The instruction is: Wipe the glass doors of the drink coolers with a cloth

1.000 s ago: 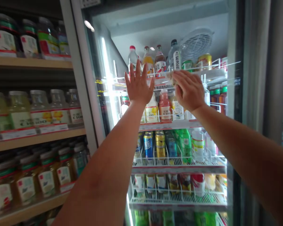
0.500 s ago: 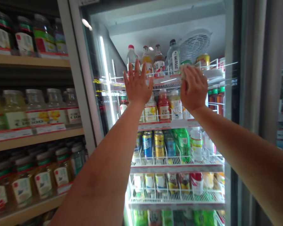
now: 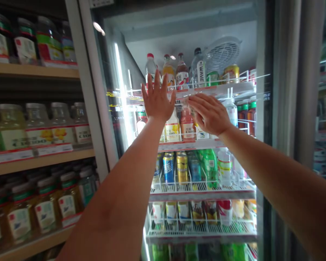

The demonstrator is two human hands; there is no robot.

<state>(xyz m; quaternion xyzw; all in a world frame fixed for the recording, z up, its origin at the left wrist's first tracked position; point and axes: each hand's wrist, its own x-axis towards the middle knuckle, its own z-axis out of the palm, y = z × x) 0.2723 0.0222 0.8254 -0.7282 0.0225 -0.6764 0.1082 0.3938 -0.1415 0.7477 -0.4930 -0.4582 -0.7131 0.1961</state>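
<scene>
My left hand [image 3: 158, 99] lies against the glass door [image 3: 141, 43] of a lit drinks cooler, its fingers spread and nothing in it. To the right, my right hand [image 3: 210, 112] presses a pale cloth [image 3: 187, 101] against the same glass. Most of the cloth is hidden under the palm; only a crumpled edge shows by the fingertips. Behind the glass, level with the hands, stand a red drink bottle [image 3: 188, 121] and a clear bottle with a WAVE label [image 3: 199, 69].
Wire shelves [image 3: 201, 195] inside the cooler carry several cans and bottles. At left, wooden shelves [image 3: 35, 70] hold rows of jars and bottles beside the grey door frame [image 3: 93, 108]. A metal pillar [image 3: 288, 108] rises along the right.
My right hand has slid left and down across the glass with the cloth, its fingers now pointing left. My left hand stays in place on the glass.
</scene>
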